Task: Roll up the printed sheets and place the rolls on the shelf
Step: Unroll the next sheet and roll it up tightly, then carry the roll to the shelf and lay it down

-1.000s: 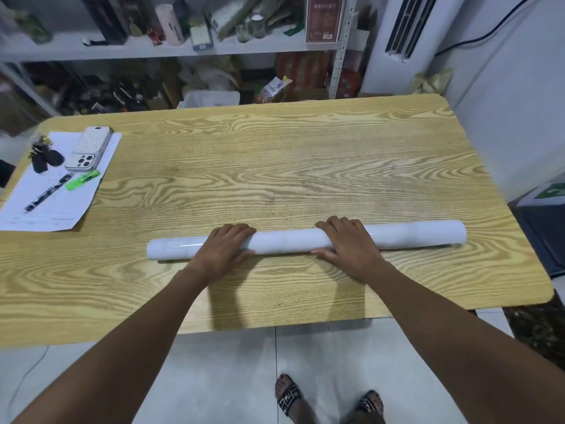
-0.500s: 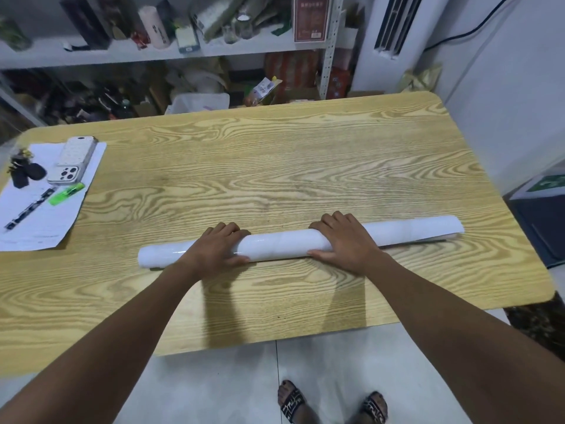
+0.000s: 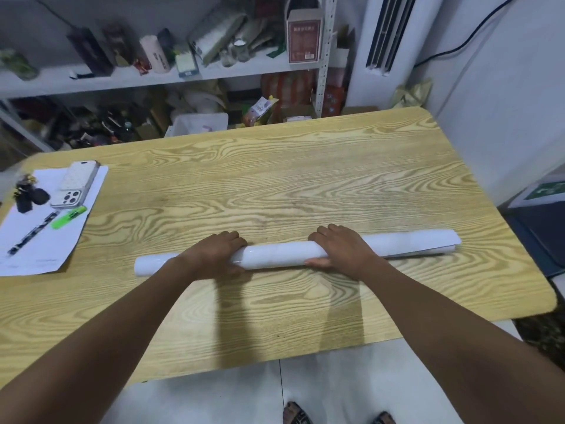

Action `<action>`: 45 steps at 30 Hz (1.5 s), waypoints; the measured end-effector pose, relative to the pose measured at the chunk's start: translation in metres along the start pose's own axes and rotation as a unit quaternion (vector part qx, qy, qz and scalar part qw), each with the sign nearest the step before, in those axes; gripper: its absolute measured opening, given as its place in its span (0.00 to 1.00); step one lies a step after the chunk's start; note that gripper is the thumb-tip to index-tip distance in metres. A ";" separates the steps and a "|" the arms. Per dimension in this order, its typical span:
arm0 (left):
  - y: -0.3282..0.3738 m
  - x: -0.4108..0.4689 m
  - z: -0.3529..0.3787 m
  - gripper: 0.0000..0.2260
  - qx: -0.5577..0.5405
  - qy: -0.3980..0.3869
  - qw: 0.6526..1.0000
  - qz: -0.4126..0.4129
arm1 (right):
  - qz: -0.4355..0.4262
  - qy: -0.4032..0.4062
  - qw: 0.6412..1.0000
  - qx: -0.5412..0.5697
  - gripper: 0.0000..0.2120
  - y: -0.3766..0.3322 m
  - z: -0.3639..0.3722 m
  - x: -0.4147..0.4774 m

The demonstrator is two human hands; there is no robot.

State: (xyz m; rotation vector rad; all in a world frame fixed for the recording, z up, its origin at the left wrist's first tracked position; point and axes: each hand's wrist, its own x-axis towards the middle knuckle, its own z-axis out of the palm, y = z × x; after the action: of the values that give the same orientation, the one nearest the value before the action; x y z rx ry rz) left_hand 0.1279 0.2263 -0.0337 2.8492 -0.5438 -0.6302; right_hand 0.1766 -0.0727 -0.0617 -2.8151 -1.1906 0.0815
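Since a second ago the roll's [image 3: 275, 255] right end has loosened: an outer flap [image 3: 449, 240] sticks out where it used to be a neat tube. Both hands have also gone from lying on top to wrapping round it.

The roll lies across the near half of the tabletop [image 3: 275, 179]. The left hand [image 3: 214, 255] is left of middle and the right hand [image 3: 339, 249] right of middle. Fingers [image 3: 227, 237] are curled over the far side and the thumbs are tucked against the near side, so both have hold of it.

Looks like light, glossy paper to me, springy and a bit slippery, so it'll want to unwind. I'd tighten that right end first. Then I'd lift with a hand nearer each end, squeezing gently so it doesn't crease, and carry it to the shelf [image 3: 122, 78] behind.
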 end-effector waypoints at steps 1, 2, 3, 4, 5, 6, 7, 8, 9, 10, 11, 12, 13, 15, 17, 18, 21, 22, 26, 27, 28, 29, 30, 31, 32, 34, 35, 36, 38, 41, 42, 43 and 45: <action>-0.001 -0.001 -0.006 0.29 -0.010 -0.006 1.000 -0.004 | 0.004 0.001 1.000 0.004 0.24 0.000 -0.005 0.000; -0.001 -0.001 -0.013 0.29 -0.018 -0.016 1.000 -0.011 | 0.007 0.002 1.000 0.005 0.25 -0.001 -0.010 0.001; -0.001 -0.001 -0.019 0.28 -0.022 -0.024 0.999 -0.020 | 0.008 0.004 1.000 0.006 0.28 -0.001 -0.016 0.002; 0.001 -0.003 -0.028 0.26 -0.024 -0.022 0.999 -0.026 | 0.014 0.005 1.000 0.006 0.29 -0.001 -0.025 0.004; 0.003 -0.005 -0.035 0.24 -0.025 -0.012 0.999 -0.034 | 0.024 -0.001 1.000 0.002 0.30 0.000 -0.033 0.005; 0.005 -0.007 -0.045 0.23 -0.024 0.004 0.999 -0.040 | 0.034 -0.010 0.999 -0.003 0.30 0.002 -0.043 0.007; 0.008 -0.010 -0.055 0.22 -0.019 0.015 0.999 -0.048 | 0.036 -0.006 0.999 -0.007 0.30 0.003 -0.054 0.008; 0.010 -0.012 -0.065 0.21 -0.009 0.024 0.998 -0.054 | 0.036 0.004 0.999 -0.011 0.29 0.003 -0.065 0.010; 0.014 -0.016 -0.078 0.21 0.000 0.036 0.998 -0.058 | 0.031 0.020 0.999 -0.017 0.29 0.005 -0.079 0.013; 0.018 -0.019 -0.089 0.20 0.006 0.048 0.997 -0.061 | 0.026 0.029 0.999 -0.025 0.29 0.006 -0.091 0.014; 0.024 -0.023 -0.104 0.20 0.012 0.062 0.996 -0.065 | 0.021 0.037 0.998 -0.036 0.29 0.009 -0.105 0.015; 0.030 -0.026 -0.118 0.21 0.017 0.077 0.995 -0.067 | 0.015 0.045 0.998 -0.050 0.29 0.013 -0.120 0.017; 0.034 -0.029 -0.130 0.21 0.023 0.087 0.994 -0.070 | 0.010 0.053 0.996 -0.066 0.29 0.015 -0.132 0.018; 0.045 -0.036 -0.158 0.22 0.039 0.121 0.990 -0.067 | 0.004 0.071 0.993 -0.097 0.28 0.020 -0.165 0.018; 0.059 -0.042 -0.187 0.22 0.065 0.151 0.984 -0.070 | 0.005 0.087 0.990 -0.112 0.26 0.025 -0.198 0.019; 0.067 -0.044 -0.201 0.22 0.082 0.158 0.981 -0.071 | 0.009 0.092 0.989 -0.113 0.25 0.028 -0.213 0.020; 0.091 -0.054 -0.247 0.22 0.113 0.188 0.972 -0.085 | 0.013 0.122 0.984 -0.130 0.25 0.037 -0.262 0.020; 0.099 -0.057 -0.262 0.23 0.120 0.205 0.967 -0.087 | 0.012 0.134 0.982 -0.133 0.25 0.039 -0.279 0.019; 0.123 -0.072 -0.316 0.24 0.160 0.247 0.952 -0.087 | 0.001 0.200 0.965 -0.170 0.25 0.047 -0.342 0.012; 0.130 -0.076 -0.329 0.24 0.173 0.256 0.947 -0.087 | -0.002 0.214 0.961 -0.174 0.25 0.048 -0.357 0.011; 0.135 -0.081 -0.339 0.23 0.185 0.266 0.942 -0.089 | -0.004 0.224 0.959 -0.171 0.25 0.049 -0.369 0.011; 0.141 -0.086 -0.350 0.24 0.196 0.278 0.936 -0.091 | -0.006 0.234 0.957 -0.170 0.26 0.050 -0.382 0.009; 0.146 -0.091 -0.358 0.24 0.204 0.288 0.931 -0.094 | -0.009 0.244 0.954 -0.174 0.27 0.050 -0.392 0.008; 0.150 -0.097 -0.366 0.24 0.208 0.297 0.927 -0.099 | -0.011 0.254 0.950 -0.181 0.27 0.049 -0.403 0.007; 0.154 -0.102 -0.374 0.23 0.210 0.302 0.924 -0.102 | -0.013 0.264 0.946 -0.189 0.28 0.049 -0.413 0.006; 0.162 -0.113 -0.389 0.22 0.206 0.310 0.922 -0.104 | -0.016 0.278 0.939 -0.200 0.26 0.049 -0.431 0.004; 0.166 -0.117 -0.395 0.22 0.200 0.316 0.922 -0.103 | -0.018 0.284 0.937 -0.203 0.26 0.048 -0.438 0.003; 0.171 -0.123 -0.401 0.22 0.198 0.323 0.920 -0.102 | -0.023 0.291 0.934 -0.204 0.27 0.047 -0.447 0.001; 0.178 -0.130 -0.411 0.23 0.203 0.335 0.915 -0.094 | -0.029 0.303 0.931 -0.204 0.28 0.046 -0.463 -0.002; 0.186 -0.143 -0.423 0.25 0.224 0.358 0.901 -0.103 | -0.032 0.310 0.925 -0.219 0.27 0.040 -0.488 -0.006; 0.187 -0.147 -0.427 0.25 0.224 0.366 0.897 -0.106 | -0.035 0.314 0.922 -0.224 0.28 0.037 -0.496 -0.006; 0.188 -0.151 -0.429 0.24 0.219 0.370 0.896 -0.108 | -0.037 0.317 0.921 -0.225 0.28 0.034 -0.502 -0.006; 0.189 -0.158 -0.433 0.23 0.211 0.381 0.893 -0.108 | -0.037 0.319 0.919 -0.230 0.29 0.028 -0.512 -0.005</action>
State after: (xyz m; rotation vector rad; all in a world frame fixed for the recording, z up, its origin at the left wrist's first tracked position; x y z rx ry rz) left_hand 0.1244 0.1518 0.4585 3.2190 -0.2357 0.6781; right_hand 0.2349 -0.1246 0.4452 -2.7510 -1.2463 -1.1674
